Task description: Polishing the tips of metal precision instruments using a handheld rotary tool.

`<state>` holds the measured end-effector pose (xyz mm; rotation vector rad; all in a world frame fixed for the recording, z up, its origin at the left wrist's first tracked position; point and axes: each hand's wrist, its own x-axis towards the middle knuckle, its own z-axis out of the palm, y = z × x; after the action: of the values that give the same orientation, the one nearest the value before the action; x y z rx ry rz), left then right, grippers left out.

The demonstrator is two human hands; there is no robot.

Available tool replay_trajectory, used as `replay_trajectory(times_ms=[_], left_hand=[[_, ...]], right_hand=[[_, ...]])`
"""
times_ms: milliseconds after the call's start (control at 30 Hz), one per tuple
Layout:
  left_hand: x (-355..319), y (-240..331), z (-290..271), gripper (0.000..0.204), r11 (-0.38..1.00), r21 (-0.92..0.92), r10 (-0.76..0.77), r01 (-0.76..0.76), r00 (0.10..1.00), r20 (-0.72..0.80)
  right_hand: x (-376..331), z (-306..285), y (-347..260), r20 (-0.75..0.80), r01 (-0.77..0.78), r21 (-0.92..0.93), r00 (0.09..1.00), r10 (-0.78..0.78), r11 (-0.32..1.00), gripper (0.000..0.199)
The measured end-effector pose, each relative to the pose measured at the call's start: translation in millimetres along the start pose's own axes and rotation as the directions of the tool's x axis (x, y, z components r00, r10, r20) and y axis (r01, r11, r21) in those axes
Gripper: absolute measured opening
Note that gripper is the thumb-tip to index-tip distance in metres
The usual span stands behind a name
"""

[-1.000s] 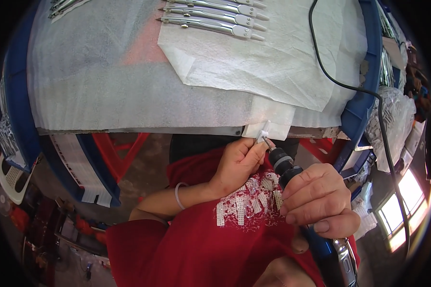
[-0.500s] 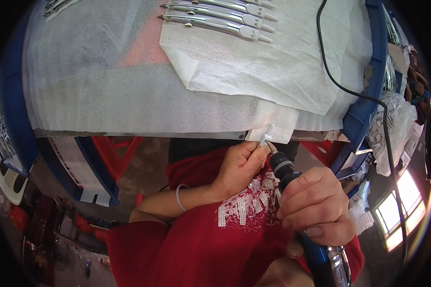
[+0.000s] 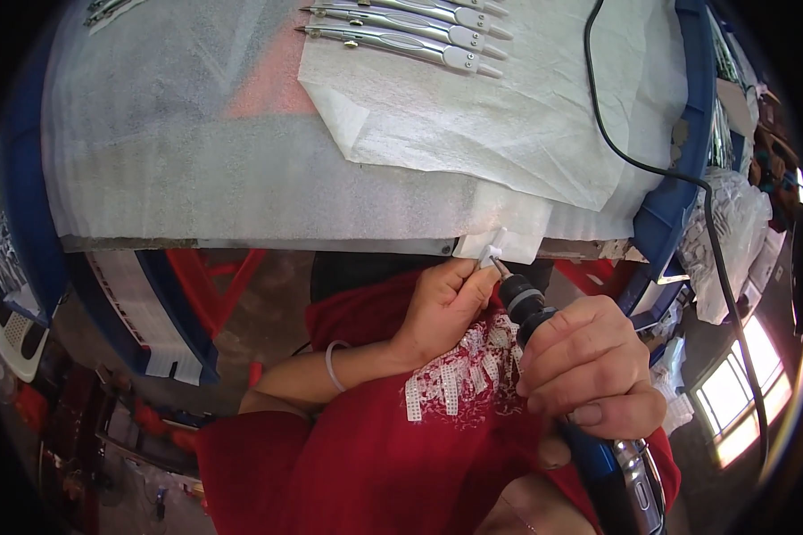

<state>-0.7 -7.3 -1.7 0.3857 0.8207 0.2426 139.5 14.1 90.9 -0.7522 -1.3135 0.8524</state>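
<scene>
At the table's near edge my left hand (image 3: 439, 310) pinches a small silver drawing compass (image 3: 489, 253), its pale end pointing away from me. Most of the compass is hidden by my fingers. My right hand (image 3: 593, 367) is wrapped round an electric screwdriver (image 3: 520, 297) with a black nose and a blue body. The bit slants up to the left and meets the compass beside my left thumb and fingertips; whether it sits in a screw is too small to tell. Below the compass lies a white pad (image 3: 526, 234) hanging slightly over the edge.
Several finished-looking silver compasses (image 3: 401, 46) lie in a row on a white sheet (image 3: 473, 125) at the far side. A black cable (image 3: 605, 116) loops down the right. Blue plastic trays (image 3: 687, 152) flank the table, with a bag of parts (image 3: 727, 232) on the right.
The screwdriver and my right hand have shifted very slightly, the bit staying at the compass. My left hand keeps its pinch. The whole view has drifted a little.
</scene>
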Motion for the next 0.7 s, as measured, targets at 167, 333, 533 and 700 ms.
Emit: replay_trajectory(times_ms=[167, 333, 533, 700], left_hand=[[-2, 7, 1, 0.021, 0.999, 0.040, 0.028, -0.029, 0.999, 0.020], [-3, 11, 5, 0.022, 0.998, 0.032, 0.045, -0.045, 0.999, 0.011], [-2, 11, 6, 0.023, 0.996, 0.046, 0.075, -0.076, 0.997, 0.022], [-2, 11, 5, 0.023, 0.997, 0.048, 0.063, -0.064, 0.998, 0.023]], right_hand=[[-5, 0, -4, -0.002, 0.007, -0.013, 1.000, -0.007, 1.000, 0.023], [-8, -8, -12, 0.010, 0.010, -0.033, 1.000, -0.010, 0.999, 0.035], [-11, -9, -13, -0.013, -0.002, -0.025, 1.000, 0.002, 1.000, 0.030], [-10, -7, -12, -0.011, -0.002, -0.025, 1.000, 0.002, 1.000, 0.027]])
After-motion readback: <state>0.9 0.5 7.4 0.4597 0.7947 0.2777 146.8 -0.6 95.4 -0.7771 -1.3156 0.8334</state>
